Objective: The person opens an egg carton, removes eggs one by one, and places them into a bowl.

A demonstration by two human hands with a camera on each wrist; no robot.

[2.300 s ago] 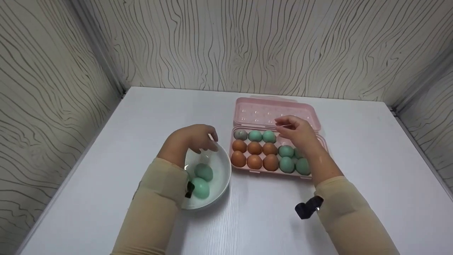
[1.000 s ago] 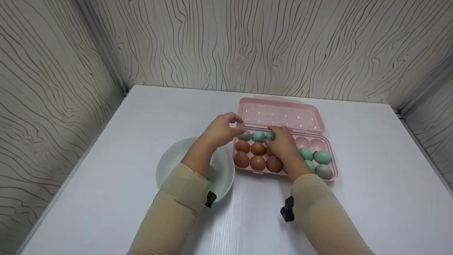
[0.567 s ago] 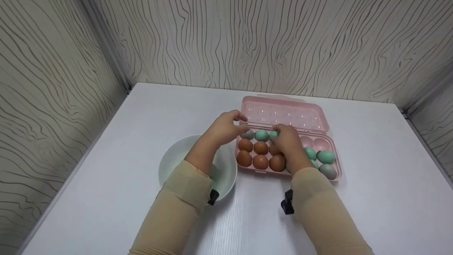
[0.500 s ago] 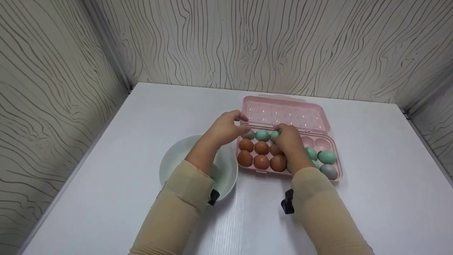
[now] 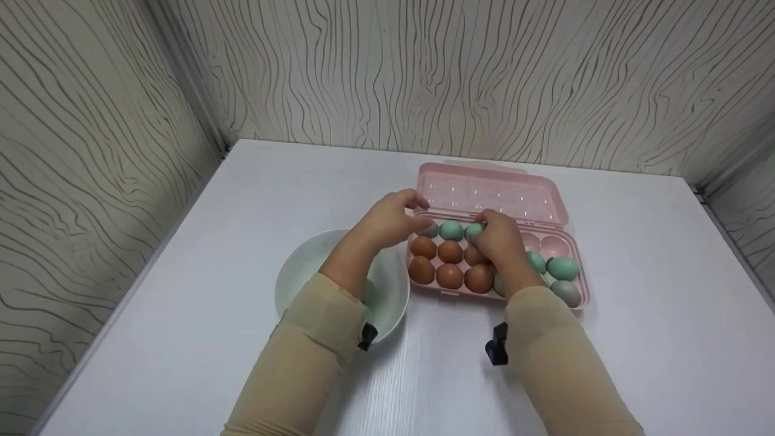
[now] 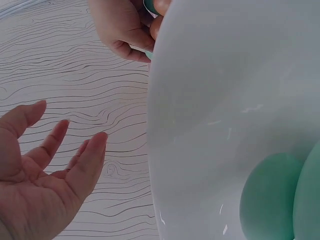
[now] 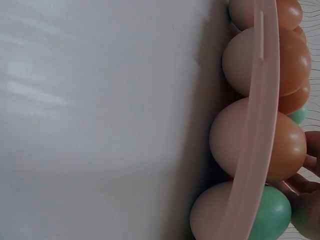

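Observation:
A pink egg box [image 5: 582, 281] sits open with brown, green and grey eggs in its cups. My right hand [image 5: 502, 239] reaches over it, thumb and fingers round a green egg [image 5: 474, 231] in the back row; the egg is partly hidden. At the box's back left corner, my left hand [image 5: 390, 221] hovers beside a grey egg [image 5: 430, 230], thumb and fingers spread apart. The left wrist view shows this left hand [image 6: 47, 185] holding nothing. In the right wrist view, the right fingertips [image 7: 312, 142] show behind a brown egg [image 7: 290, 150].
Under my left forearm stands a white bowl [image 5: 303, 260]; green eggs [image 6: 270, 197] lie in it. The box's lid [image 5: 493, 191] leans back behind the cups. Two back-row cups [image 5: 554, 246] at the right hold no egg. Patterned panels [image 5: 387, 79] border the white table [image 5: 200, 260].
My right hand has moved left from the back-row cups and come down onto the green egg. My left hand has moved from above the bowl to the box's left end. Lately both are almost still.

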